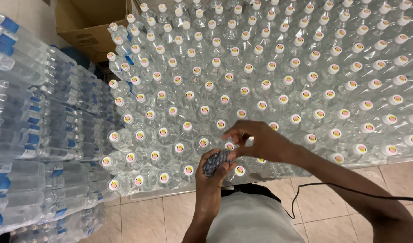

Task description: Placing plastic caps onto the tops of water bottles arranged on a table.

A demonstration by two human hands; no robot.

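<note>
My left hand is closed around a small dark patterned bundle, which looks like a stack of stickers or labels. Just above it, my right hand hovers over the front rows of bottles, its fingertips pinched near a white cap. Whether something small sits between those fingertips is too small to tell. A large field of clear plastic bottles with white caps stands upright in front of me, most caps bearing a round coloured sticker.
Shrink-wrapped packs of bottled water with blue labels are stacked at the left. A brown cardboard box stands at the back left. A black cable runs across the tiled floor at my right.
</note>
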